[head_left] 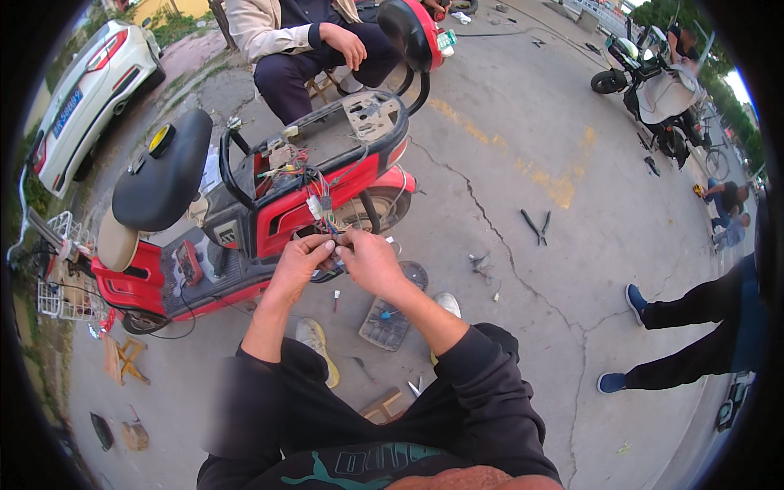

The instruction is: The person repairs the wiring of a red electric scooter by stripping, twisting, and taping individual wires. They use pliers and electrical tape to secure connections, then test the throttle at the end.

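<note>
My left hand (297, 266) and my right hand (372, 260) meet beside a red electric scooter (286, 222), fingertips pinched together. Both are closed on thin electrical wires (330, 220) that hang from the scooter's opened body; the exact spot between the fingers is hidden. Just above the fingers hangs a white plug connector (314, 207). More coloured wires (291, 167) lie tangled in the seat opening. The black seat (162, 171) is tipped up, with a roll of yellow tape (162, 140) on it.
A red multimeter (189, 263) rests on the footboard. On the ground are pliers (536, 226), wire scraps (483, 265) and a dark parts tray (384, 322) between my feet. One person sits behind the scooter (306, 49); another stands at right (694, 327). A white car (94, 102) is parked at far left.
</note>
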The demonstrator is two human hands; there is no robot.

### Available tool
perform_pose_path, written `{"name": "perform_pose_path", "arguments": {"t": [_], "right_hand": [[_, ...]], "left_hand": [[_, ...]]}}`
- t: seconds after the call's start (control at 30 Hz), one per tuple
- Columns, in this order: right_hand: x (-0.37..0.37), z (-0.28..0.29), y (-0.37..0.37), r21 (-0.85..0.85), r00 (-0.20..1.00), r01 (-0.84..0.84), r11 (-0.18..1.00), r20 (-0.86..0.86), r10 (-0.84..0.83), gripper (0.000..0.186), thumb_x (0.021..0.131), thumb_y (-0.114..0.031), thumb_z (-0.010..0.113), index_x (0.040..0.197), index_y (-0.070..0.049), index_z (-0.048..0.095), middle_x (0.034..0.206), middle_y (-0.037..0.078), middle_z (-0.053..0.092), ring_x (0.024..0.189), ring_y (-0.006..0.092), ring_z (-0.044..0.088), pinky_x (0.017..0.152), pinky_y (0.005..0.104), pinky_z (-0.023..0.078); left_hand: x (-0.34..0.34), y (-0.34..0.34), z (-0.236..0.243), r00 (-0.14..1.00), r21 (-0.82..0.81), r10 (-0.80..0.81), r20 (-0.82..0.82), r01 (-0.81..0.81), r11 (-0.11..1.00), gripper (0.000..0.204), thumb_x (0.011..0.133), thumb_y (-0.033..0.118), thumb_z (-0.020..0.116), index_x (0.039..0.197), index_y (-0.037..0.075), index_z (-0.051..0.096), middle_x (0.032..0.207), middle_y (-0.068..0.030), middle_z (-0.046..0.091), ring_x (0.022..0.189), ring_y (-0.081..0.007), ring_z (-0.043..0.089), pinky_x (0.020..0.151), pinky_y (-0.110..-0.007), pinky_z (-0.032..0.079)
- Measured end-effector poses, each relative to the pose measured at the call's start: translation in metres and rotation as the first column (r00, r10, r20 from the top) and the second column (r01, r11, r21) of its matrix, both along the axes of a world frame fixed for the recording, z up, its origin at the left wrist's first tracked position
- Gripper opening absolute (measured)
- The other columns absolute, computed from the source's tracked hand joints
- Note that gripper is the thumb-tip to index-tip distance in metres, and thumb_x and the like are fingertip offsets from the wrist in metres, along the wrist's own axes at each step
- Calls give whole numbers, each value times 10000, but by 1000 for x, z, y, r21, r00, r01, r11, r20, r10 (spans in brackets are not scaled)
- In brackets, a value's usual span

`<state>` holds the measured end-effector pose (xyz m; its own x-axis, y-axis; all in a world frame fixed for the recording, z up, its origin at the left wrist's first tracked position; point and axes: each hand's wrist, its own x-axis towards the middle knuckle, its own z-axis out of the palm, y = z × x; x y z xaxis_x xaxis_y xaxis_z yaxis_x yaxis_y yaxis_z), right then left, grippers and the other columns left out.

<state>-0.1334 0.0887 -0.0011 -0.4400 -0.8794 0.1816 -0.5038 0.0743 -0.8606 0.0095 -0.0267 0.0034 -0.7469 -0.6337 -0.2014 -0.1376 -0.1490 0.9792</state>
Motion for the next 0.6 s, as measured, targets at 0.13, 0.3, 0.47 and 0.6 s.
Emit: {"name": "perform_pose_path", "arguments": {"t": [0.13,0.3,0.47,0.6], "right_hand": [[2,6,1,57,1000,3,998,-19,-1,164,883,-153,688,933,3,700,912,232,710,911,412,697,829,509,544],[3,2,3,25,999,46,999,-30,-45,160,892,-132,686,943,19,685,952,223,701,931,417,683,813,498,542],[7,5,9,28,997,49,998,-62,-47,154,901,-150,678,957,-6,683,972,215,694,945,411,681,809,510,538],[4,1,6,67,998,28,997,47,-32,160,912,-169,664,973,-23,690,945,209,711,915,413,693,792,516,542]], "left_hand": [[1,3,-4,997,-36,71,2,-71,997,227,977,188,722,1108,4,743,861,7,702,715,-61,598,651,-229,471],[-6,6,-17,991,-33,134,-28,-135,990,163,971,173,727,1017,18,745,805,2,690,669,-69,599,637,-232,482],[-3,8,-26,982,-11,182,-49,-182,983,183,961,165,741,1051,5,739,809,-7,693,668,-75,606,635,-243,503],[-3,2,-32,986,-12,164,-6,-164,986,221,982,182,717,1126,14,719,861,-7,698,700,-76,621,682,-251,538]]}}
